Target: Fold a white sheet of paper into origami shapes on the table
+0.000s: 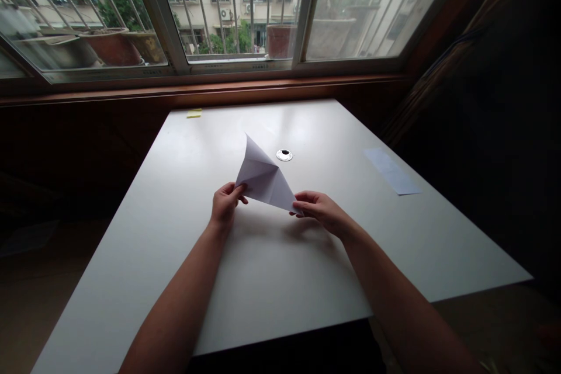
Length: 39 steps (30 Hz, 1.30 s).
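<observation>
A white sheet of paper (262,178) with crease lines is held up over the white table (175,269). My left hand (227,201) pinches its lower left edge, the thumb on the near face. At the lower right corner, my right hand (319,209) grips the paper between thumb and fingers. One pointed corner of the sheet stands up at the upper left, and a fold line runs across its middle. Part of the fingers of both hands is hidden behind the paper.
Flat on the table's right side lies a strip of white paper (391,172). A round cable hole (284,155) sits just beyond the held sheet. Yellow slips (194,113) lie at the far left corner. Behind the table is a barred window (236,11) with flower pots (111,47) outside.
</observation>
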Available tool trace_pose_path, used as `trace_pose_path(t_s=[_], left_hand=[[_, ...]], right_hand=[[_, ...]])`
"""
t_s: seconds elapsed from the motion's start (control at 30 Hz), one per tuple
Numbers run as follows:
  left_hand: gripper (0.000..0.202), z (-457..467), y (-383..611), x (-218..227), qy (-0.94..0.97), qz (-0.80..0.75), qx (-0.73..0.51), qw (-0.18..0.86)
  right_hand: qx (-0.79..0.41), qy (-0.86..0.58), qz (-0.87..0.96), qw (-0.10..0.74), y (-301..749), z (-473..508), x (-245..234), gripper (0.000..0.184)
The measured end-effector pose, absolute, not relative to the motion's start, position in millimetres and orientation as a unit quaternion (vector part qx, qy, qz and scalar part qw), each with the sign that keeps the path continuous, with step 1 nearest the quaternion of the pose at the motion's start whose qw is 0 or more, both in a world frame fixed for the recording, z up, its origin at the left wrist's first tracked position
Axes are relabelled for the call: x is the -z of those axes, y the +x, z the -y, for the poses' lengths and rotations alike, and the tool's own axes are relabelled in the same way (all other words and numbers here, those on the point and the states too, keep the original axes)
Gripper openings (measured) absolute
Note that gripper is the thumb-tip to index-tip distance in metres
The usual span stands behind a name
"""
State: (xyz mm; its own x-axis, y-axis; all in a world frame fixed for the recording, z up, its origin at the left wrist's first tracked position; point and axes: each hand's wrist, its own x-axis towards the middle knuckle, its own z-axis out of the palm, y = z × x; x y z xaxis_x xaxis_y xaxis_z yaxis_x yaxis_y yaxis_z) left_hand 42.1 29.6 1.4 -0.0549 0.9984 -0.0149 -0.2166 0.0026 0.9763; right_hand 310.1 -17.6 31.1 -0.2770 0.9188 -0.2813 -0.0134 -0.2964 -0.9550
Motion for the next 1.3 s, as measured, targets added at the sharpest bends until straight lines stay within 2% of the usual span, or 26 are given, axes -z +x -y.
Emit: trace_pose_path(t_s=[0.73,0.83,1.2,1.3], left_hand=[[0.027,-30.9,39.3,-2.4,0.409,-0.456,-0.588,0.528],[0.026,-31.1,38.3,-2.1,0.409,-0.452,-0.585,0.535],[0.025,-27.4,38.4,-0.2,0.465,-0.415,-0.512,0.591],[0.027,-26.8,38.2,-0.1,0.485,-0.414,-0.497,0.589]], right_hand=[[-0.607,-0.526,0.481,0.351,342.0,27.9,-30.8,0.042],[-0.611,-0.532,0.454,0.372,344.7,23.7,-28.7,0.040],[-0.654,-0.436,0.445,0.429,286.3,0.8,-38.0,0.049],[-0.659,-0.411,0.458,0.432,271.0,-1.0,-38.1,0.043]])
